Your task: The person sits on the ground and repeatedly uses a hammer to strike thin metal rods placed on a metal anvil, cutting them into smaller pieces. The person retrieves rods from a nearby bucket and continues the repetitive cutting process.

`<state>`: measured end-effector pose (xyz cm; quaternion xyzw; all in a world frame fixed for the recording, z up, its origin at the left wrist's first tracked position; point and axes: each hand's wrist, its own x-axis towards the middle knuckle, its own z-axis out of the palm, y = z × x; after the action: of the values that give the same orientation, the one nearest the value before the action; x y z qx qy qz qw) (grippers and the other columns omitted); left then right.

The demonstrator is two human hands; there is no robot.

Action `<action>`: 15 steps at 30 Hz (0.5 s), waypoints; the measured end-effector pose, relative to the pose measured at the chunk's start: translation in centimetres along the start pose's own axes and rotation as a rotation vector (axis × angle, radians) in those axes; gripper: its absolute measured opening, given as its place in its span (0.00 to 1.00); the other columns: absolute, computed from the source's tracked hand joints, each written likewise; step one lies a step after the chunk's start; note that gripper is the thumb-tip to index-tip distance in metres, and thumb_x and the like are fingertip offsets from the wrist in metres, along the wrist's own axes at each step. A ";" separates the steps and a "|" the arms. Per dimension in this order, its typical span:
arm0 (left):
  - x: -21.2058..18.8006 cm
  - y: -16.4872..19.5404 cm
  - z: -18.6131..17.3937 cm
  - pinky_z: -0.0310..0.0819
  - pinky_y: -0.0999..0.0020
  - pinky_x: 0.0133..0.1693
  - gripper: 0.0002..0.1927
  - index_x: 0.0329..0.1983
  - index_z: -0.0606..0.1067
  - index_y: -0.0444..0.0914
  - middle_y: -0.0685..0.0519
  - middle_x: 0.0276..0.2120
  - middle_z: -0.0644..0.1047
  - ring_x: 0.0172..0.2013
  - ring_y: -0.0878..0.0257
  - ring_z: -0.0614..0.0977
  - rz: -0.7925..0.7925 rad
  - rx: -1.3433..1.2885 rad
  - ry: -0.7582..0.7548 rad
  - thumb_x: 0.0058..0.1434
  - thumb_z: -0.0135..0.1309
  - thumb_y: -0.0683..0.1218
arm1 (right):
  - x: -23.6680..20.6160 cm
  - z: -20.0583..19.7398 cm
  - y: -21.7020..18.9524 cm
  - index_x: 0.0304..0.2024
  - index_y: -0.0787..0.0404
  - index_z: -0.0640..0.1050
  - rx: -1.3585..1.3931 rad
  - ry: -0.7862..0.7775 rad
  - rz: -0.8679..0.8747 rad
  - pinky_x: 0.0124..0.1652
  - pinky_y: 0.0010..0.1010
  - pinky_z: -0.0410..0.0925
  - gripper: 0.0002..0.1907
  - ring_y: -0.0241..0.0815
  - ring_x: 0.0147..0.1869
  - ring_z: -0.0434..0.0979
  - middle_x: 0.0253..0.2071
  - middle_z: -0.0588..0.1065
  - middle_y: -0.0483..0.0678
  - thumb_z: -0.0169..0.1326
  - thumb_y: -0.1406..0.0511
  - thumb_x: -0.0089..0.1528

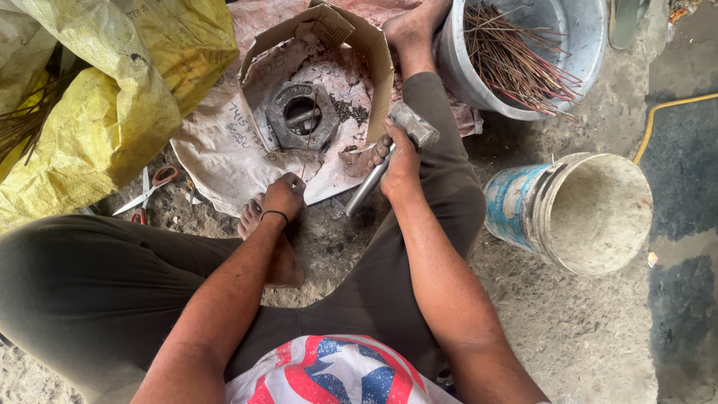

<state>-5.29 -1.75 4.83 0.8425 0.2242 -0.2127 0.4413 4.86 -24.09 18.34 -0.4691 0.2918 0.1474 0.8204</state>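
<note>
Two hands are working: right hand (402,158) is wrapping its grip around the hammer (389,153), handle slanting down-left, head beside the large hex nut (302,114). Left hand (285,196) is pinching a thin wire (308,142) rising toward that nut, nearer it.

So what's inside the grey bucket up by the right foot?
The grey bucket holds a bundle of thin reddish-brown sticks leaning across it. Its bottom beneath the sticks is partly hidden, and the frame cuts off its top.
</note>
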 end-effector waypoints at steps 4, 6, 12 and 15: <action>0.1 -0.1 0.2 0.75 0.56 0.46 0.11 0.43 0.79 0.39 0.43 0.33 0.83 0.38 0.48 0.85 0.015 0.008 0.005 0.65 0.57 0.50 | 0.0 0.1 -0.1 0.25 0.51 0.65 -0.004 -0.003 -0.004 0.26 0.33 0.63 0.18 0.36 0.20 0.64 0.17 0.61 0.40 0.60 0.57 0.61; 0.2 -0.4 0.3 0.75 0.56 0.46 0.11 0.42 0.79 0.39 0.43 0.34 0.83 0.39 0.48 0.85 0.019 0.011 0.010 0.64 0.57 0.50 | -0.1 0.1 -0.1 0.25 0.51 0.65 -0.003 -0.002 0.005 0.26 0.33 0.62 0.18 0.36 0.20 0.63 0.17 0.61 0.39 0.60 0.56 0.61; 0.8 -1.4 1.0 0.75 0.54 0.47 0.11 0.42 0.80 0.39 0.41 0.37 0.82 0.42 0.44 0.84 0.084 0.045 0.047 0.63 0.58 0.51 | -0.1 0.2 -0.2 0.26 0.51 0.65 -0.011 0.004 -0.003 0.26 0.33 0.62 0.18 0.36 0.20 0.64 0.18 0.61 0.39 0.60 0.56 0.61; 1.0 -1.7 1.2 0.75 0.53 0.46 0.11 0.41 0.80 0.39 0.40 0.38 0.82 0.42 0.43 0.83 0.093 0.048 0.058 0.62 0.58 0.51 | -0.1 0.2 -0.2 0.26 0.51 0.65 -0.006 0.007 0.003 0.26 0.33 0.62 0.18 0.36 0.20 0.63 0.18 0.61 0.39 0.60 0.56 0.61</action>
<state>-5.63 -1.74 2.55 0.8682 0.1922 -0.1727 0.4236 4.95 -23.97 18.63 -0.4718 0.2950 0.1478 0.8176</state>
